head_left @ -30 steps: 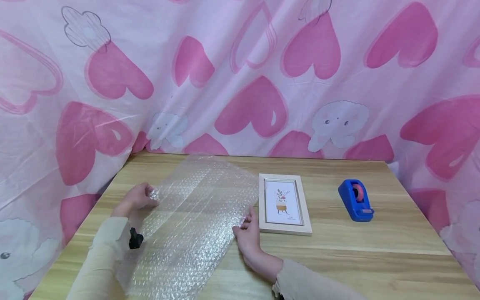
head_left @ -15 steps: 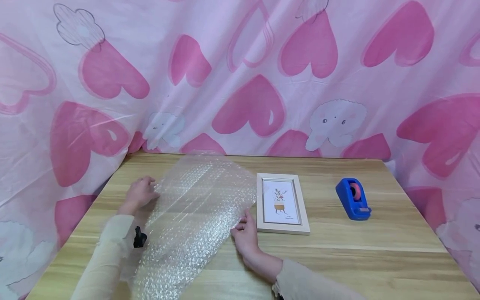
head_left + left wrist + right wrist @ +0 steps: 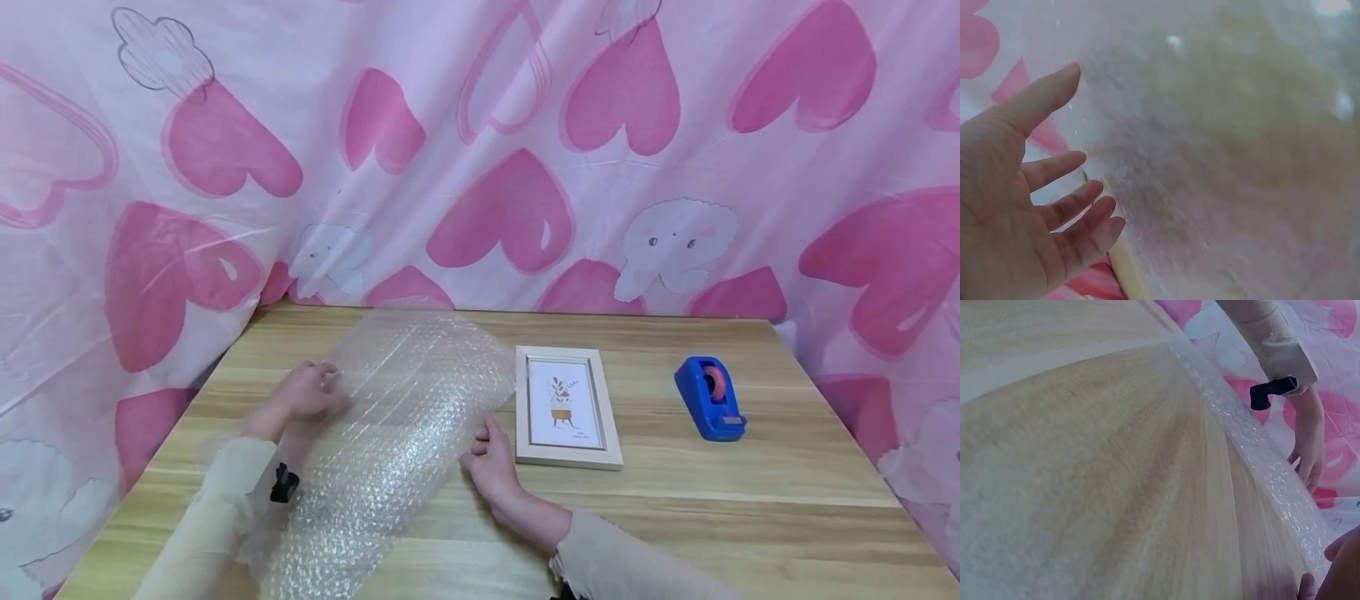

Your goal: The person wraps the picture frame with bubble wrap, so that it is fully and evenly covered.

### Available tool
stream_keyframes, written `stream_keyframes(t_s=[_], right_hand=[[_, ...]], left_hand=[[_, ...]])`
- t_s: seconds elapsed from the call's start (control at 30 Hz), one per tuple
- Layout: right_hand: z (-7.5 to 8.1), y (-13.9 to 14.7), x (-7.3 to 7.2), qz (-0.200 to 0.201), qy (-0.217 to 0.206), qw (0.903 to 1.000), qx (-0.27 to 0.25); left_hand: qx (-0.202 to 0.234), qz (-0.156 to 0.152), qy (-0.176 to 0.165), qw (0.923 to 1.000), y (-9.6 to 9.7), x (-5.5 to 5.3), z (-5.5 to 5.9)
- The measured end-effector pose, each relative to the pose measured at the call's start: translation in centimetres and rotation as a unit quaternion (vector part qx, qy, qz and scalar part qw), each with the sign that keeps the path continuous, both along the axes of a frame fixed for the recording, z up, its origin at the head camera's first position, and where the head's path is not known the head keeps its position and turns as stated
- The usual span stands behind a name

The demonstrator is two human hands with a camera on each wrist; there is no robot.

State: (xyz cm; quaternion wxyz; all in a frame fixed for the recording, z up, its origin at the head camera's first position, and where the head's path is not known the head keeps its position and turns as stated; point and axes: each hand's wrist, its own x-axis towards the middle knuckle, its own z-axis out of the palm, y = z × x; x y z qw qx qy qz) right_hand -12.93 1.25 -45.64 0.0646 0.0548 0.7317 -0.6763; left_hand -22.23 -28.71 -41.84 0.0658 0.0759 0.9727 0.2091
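Observation:
A large clear sheet of bubble wrap (image 3: 405,450) slants across the left half of the wooden table (image 3: 697,533), its left side lifted. At that left side is my left hand (image 3: 303,396). In the left wrist view its thumb and fingers (image 3: 1075,203) are spread apart and relaxed, fingertips right at the sheet's edge. My right hand (image 3: 491,467) stays by the sheet's right edge, fingers loosely bent. In the right wrist view, the thumb and one finger stand apart, with the wrap's border showing between them. Just right of this hand lies a pale picture frame (image 3: 568,458) holding a plant drawing.
A blue tape dispenser (image 3: 708,417) with a pink roll stands on the right of the table. Behind the table hangs a pink curtain (image 3: 480,92) printed with hearts. Small black devices (image 3: 283,483) are worn on the wrists.
My left hand has let go of the wrap's left edge and moved right, along with the folding left side of the sheet. The right hand, frame and dispenser stay about where they were.

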Motion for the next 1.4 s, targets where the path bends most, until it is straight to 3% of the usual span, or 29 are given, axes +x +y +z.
stream_keyframes(t_s=[0.3,0.43,0.57,0.73,0.87,1.07,1.17,1.4], right_hand=[[0.1,0.9,0.2,0.002,-0.017,0.9997,-0.018],[0.4,1.6,0.3,0.019,-0.023,0.9992,-0.025],[1.4,2.5,0.6,0.042,-0.016,0.9987,-0.026],[2.5,4.5,0.2,0.059,0.006,0.9981,-0.016],[3.1,6.7,-1.1,0.061,0.036,0.9974,0.003],[3.4,11.1,-3.7,0.051,0.085,0.9924,0.073],[3.0,13.4,-4.9,0.060,0.097,0.9889,0.096],[2.1,18.0,-7.1,0.049,0.111,0.9770,0.175]], left_hand=[[-0.042,0.027,-0.021,0.9985,0.6,-0.4,-0.7],[-0.047,0.012,0.003,0.9988,1.1,-0.1,-0.4],[-0.012,-0.014,0.050,0.9986,2.5,0.4,0.2],[0.050,-0.033,0.088,0.9944,5.9,1.2,1.1],[0.104,-0.049,0.087,0.9895,9.5,2.0,1.7],[0.167,-0.050,0.076,0.9817,15.0,3.5,2.3],[0.197,-0.048,0.065,0.9770,17.2,4.2,1.9],[0.254,-0.055,-0.005,0.9656,20.9,5.8,0.9]])
